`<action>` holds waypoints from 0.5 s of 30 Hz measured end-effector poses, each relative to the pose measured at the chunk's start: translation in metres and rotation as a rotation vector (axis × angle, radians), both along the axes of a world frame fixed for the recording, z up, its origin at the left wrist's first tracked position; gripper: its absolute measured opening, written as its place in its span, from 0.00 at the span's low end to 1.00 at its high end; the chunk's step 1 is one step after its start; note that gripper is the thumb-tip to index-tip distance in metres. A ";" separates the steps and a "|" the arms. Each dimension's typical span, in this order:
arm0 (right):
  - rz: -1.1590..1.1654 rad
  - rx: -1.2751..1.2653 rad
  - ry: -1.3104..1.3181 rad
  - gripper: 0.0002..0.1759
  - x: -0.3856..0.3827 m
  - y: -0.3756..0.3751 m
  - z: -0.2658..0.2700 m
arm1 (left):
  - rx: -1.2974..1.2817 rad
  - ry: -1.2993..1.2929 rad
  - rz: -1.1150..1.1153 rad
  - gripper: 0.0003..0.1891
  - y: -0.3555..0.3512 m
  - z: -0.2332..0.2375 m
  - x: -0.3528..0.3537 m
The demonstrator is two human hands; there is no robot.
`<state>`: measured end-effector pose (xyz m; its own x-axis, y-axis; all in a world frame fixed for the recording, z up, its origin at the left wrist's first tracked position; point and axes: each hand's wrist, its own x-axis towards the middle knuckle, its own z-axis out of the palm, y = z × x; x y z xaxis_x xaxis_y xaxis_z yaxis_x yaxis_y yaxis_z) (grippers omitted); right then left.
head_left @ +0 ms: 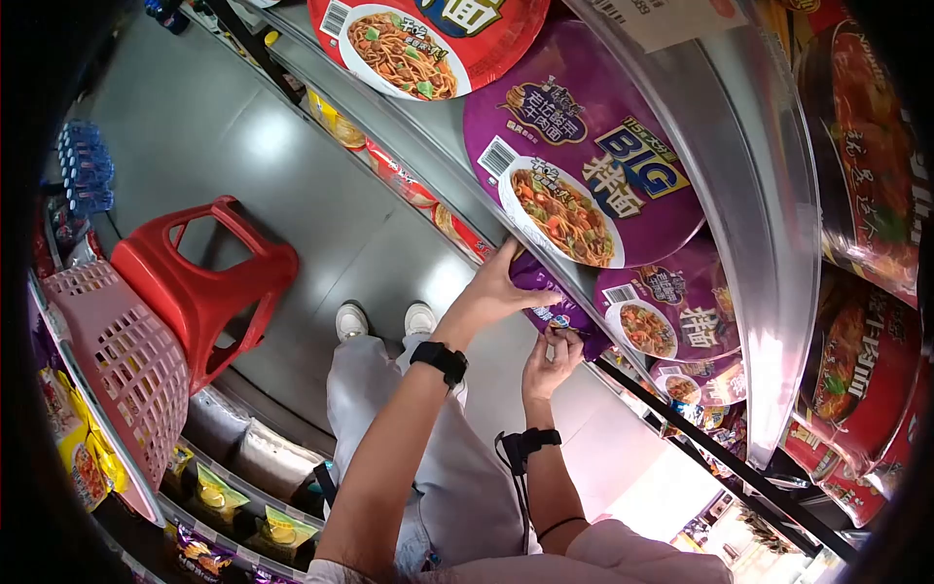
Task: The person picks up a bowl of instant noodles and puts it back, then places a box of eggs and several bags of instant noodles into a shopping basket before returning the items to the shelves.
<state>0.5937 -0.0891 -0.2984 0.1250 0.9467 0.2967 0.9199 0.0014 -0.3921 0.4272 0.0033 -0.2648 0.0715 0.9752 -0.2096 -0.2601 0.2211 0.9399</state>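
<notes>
Both of my hands are on a purple package (562,310) at the edge of a shelf. My left hand (494,290) has its fingers around the upper left end, with the thumb across the front. Lower down, my right hand (553,362) pinches the package near its bottom edge. Just right of the package, behind a clear shelf lip, stand large purple noodle bowls (584,146) with pictured lids. A smaller purple bowl (671,316) sits below them. The far side of the package is hidden.
A red plastic stool (199,282) stands on the grey floor at the left, beside a pink basket (122,360). Snack bags (219,492) line a lower shelf. Red noodle packs (846,360) fill the right. Blue-capped bottles (86,165) are at the far left.
</notes>
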 end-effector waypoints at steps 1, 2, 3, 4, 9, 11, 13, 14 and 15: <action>0.006 -0.003 0.004 0.07 0.001 -0.002 0.000 | 0.003 0.071 0.036 0.26 -0.003 -0.004 0.005; 0.020 -0.006 -0.002 0.07 0.001 -0.002 0.001 | 0.006 0.144 0.075 0.23 -0.005 -0.006 0.008; 0.013 -0.008 -0.002 0.07 0.000 -0.001 0.002 | 0.006 0.220 0.116 0.21 -0.009 -0.007 0.012; 0.006 -0.012 -0.002 0.07 -0.001 -0.001 0.004 | 0.022 0.208 0.246 0.11 -0.013 -0.005 0.019; 0.022 -0.125 0.055 0.06 0.006 -0.013 0.021 | -0.094 0.249 0.277 0.05 -0.047 -0.001 0.027; 0.078 -0.140 0.051 0.06 0.010 -0.025 0.035 | -0.173 0.129 0.290 0.05 -0.062 0.006 0.029; 0.101 -0.221 0.079 0.07 0.014 -0.033 0.052 | -0.183 0.173 0.337 0.04 -0.065 0.015 0.032; 0.095 -0.244 0.098 0.08 0.015 -0.036 0.060 | -0.204 0.180 0.356 0.04 -0.068 0.015 0.036; 0.089 -0.265 0.119 0.09 0.016 -0.036 0.066 | -0.223 0.190 0.373 0.04 -0.070 0.013 0.040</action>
